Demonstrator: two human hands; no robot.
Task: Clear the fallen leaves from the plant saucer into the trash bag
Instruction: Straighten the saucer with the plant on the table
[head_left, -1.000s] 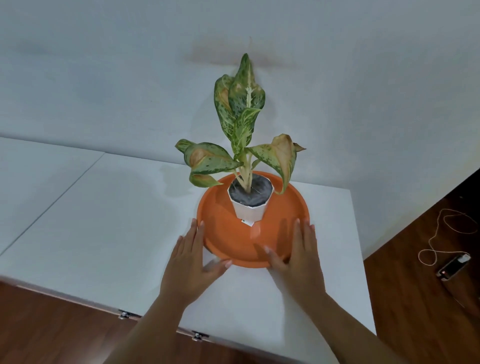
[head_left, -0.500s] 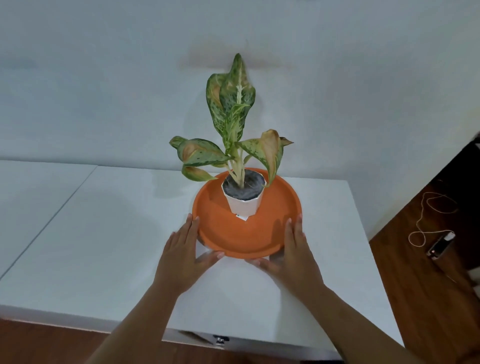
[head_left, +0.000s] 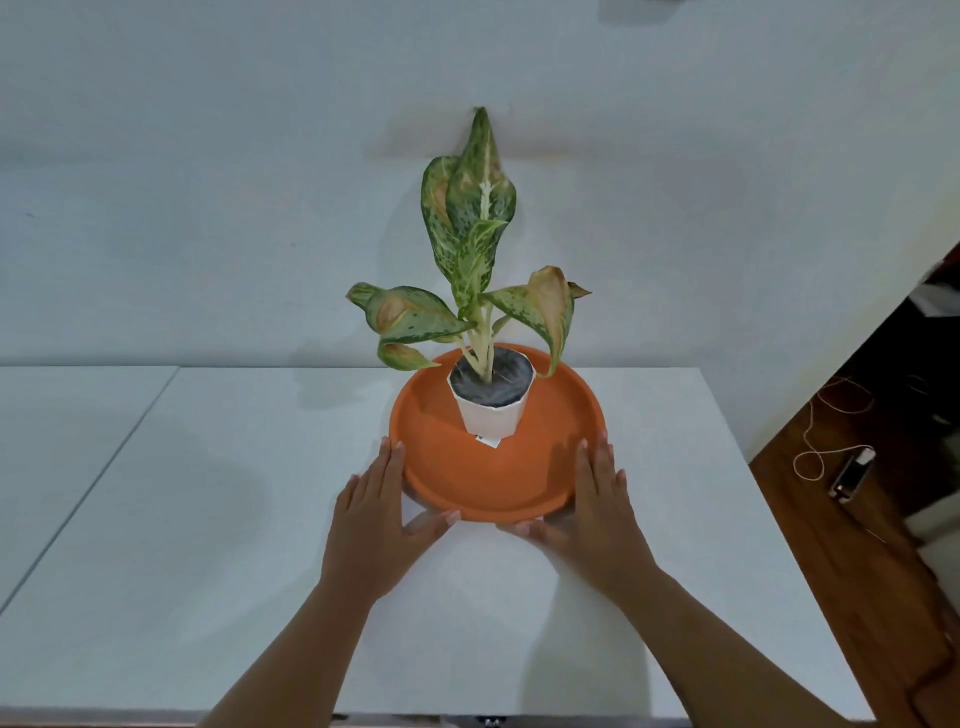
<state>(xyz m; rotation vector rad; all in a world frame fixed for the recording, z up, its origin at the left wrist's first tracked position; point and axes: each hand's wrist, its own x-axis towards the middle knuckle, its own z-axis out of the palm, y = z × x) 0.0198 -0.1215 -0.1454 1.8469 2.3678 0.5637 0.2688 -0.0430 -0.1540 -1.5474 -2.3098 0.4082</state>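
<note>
An orange plant saucer (head_left: 483, 478) sits on the white table (head_left: 208, 519), near the wall. A white pot (head_left: 491, 413) with dark soil and a spotted green plant (head_left: 475, 234) stands in its far half. A small white tag (head_left: 488, 441) lies at the pot's foot. I see no loose leaves in the saucer, and no trash bag is in view. My left hand (head_left: 379, 525) lies flat against the saucer's near left rim, fingers spread. My right hand (head_left: 592, 519) rests the same way against the near right rim. Neither hand grips anything.
The white wall (head_left: 208, 182) rises directly behind the plant. A seam (head_left: 104, 478) splits the table on the left. The table's right edge drops to a wooden floor (head_left: 831, 545), where a phone (head_left: 852, 475) and a looped cable (head_left: 815, 447) lie.
The saucer with the plant has slid away from me toward the wall, both hands staying at its near rim. The view has tilted up, hiding the table's front edge.
</note>
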